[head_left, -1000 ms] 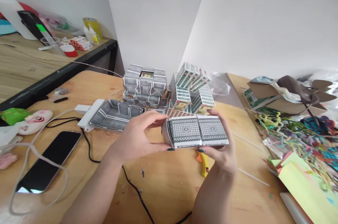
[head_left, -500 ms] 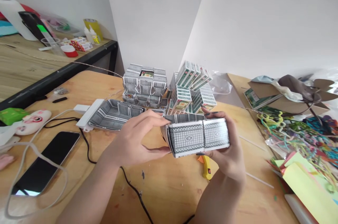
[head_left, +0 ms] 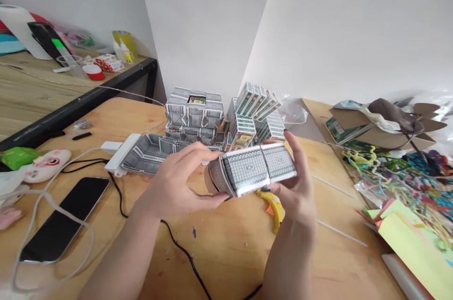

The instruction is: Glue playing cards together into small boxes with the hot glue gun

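Between my two hands, above the table, is a tilted box-like piece built from playing cards (head_left: 247,170), their grey patterned backs facing me. My left hand (head_left: 180,179) grips its left end between thumb and fingers. Around its right end my right hand (head_left: 297,182) is closed, thumb below and fingers partly hidden behind. An open tray made of similar cards (head_left: 145,154) lies behind my left hand. Farther back stands a larger block of folded cards (head_left: 194,111), a gap in its top. Right of that block are stacked green-and-white card boxes (head_left: 253,102).
Under the held piece lies a yellow tool (head_left: 274,210). A phone (head_left: 65,220) with a looped white cable, a white power strip (head_left: 122,154) and a black cord (head_left: 187,255) occupy the left. Coloured paper (head_left: 414,243), pipe cleaners (head_left: 399,177) and a cardboard box (head_left: 385,125) fill the right.
The held card piece has tilted, its right end now higher, and shifted slightly left and up with both hands. My right fingers have lifted. The camera view has tipped up a little.
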{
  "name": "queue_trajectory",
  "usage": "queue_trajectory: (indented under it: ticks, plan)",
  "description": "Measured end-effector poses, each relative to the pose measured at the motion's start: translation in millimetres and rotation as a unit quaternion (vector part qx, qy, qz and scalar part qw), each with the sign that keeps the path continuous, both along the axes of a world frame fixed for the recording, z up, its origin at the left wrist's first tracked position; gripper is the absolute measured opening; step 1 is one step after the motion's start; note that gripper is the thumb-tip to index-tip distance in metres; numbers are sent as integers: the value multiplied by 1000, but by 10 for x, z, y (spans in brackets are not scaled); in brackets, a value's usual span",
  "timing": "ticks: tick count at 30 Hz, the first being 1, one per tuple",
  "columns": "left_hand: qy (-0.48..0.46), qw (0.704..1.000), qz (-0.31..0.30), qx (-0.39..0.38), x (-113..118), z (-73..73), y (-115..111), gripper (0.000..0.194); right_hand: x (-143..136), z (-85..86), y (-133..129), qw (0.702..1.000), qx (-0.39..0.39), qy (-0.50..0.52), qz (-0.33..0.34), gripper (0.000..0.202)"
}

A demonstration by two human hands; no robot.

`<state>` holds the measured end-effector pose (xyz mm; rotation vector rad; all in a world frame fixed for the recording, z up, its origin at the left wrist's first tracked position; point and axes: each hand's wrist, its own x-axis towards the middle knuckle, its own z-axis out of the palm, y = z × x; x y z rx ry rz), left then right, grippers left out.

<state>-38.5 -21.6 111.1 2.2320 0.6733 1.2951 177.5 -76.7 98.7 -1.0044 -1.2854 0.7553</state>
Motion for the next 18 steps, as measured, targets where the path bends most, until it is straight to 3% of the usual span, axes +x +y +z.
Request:
queue_trajectory:
  ticks: [5, 9, 13, 18]
  plan:
    - [-116, 968, -82, -206, 65, -11, -16, 43, -100, -83, 77, 998, -51, 41, -7, 70]
    - [-141, 936, -89, -312, 51, -12, 2, 41, -150, -68, 85, 995, -79, 33, -58, 60]
    - [-111, 920, -66, -371, 23, -18, 66, 42, -163, -62, 93, 989, -114, 23, -90, 57]
    - [-66, 922, -34, -379, 21, -22, 109, 40, -157, -81, 108, 985, -134, 10, -109, 55]
